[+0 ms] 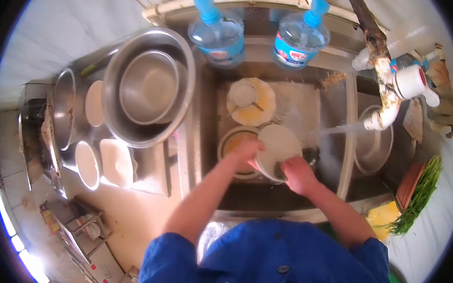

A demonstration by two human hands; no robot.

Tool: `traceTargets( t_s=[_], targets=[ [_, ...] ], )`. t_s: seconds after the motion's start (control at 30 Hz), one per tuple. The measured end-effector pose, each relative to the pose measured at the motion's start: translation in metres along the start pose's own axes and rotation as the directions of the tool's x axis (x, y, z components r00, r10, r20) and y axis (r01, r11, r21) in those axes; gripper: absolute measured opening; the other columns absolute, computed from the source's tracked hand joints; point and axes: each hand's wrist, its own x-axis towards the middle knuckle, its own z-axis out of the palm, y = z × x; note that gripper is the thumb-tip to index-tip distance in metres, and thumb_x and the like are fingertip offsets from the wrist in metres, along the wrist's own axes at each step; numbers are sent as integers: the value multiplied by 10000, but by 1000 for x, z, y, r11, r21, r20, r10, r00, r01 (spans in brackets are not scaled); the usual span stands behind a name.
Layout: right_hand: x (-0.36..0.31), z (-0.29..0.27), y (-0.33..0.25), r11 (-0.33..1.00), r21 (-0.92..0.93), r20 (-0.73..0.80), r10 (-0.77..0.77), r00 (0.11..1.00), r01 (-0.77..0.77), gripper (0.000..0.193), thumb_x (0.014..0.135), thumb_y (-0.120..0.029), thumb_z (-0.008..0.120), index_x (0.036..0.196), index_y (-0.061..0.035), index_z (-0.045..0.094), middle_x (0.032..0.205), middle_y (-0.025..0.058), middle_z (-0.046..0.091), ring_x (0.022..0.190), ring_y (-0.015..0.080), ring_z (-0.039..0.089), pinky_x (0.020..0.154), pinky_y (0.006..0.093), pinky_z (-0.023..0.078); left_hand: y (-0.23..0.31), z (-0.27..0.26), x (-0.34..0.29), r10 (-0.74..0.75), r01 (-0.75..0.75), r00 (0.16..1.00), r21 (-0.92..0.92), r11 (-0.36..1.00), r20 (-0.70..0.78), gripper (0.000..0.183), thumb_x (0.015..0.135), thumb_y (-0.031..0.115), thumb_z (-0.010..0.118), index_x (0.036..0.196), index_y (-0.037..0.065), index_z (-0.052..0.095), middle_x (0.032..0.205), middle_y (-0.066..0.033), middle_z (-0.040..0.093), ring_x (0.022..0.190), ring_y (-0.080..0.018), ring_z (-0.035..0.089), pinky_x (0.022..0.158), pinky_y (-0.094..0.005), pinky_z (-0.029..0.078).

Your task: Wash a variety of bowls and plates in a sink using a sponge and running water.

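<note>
1. Bare hands (247,149) (298,175): two
2. Held white bowl (280,143): one
3. Scalloped dish (266,101): one
4. Blue-capped bottles (218,42) (301,41): two
5. Wide steel basin (114,104): one
6. White-handled tap (386,93): one
7. Bunch of greens (422,195): one
8. Red-brown woven basket (409,184): one

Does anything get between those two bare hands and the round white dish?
Nothing visible separates the left hand from the round white dish at its left edge. By the right hand, a small dark patch shows against the dish's lower part, too blurred to identify.

Off-white round bowl (279,148), plain and wide-mouthed, held tilted, over the sink (335,138), nearer its front edge
</note>
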Motion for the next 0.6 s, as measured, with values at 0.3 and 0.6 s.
traceTargets(
  t_s=[0.3,0.6],
  targets=[
    [27,-73,19,251,897,221,456,862,-363,663,644,-102,843,1231,33,564,1074,162,673,967,282,666,860,386,529,10,5,-24,-219,312,950,-604,733,224,679,931,696,442,1402,210,494,1388,-37,556,1255,-239,512,1018,-480,413],
    [31,-6,66,-29,945,206,827,524,-325,489,875,-199,712,1225,79,515,1042,144,652,956,238,655,873,372,524,40,77,-85,205,-36,977,-917,398,51,537,840,82,722,1336,0,533,1278,-123,625,1216,-292,573,1080,-466,411]
  ],
)
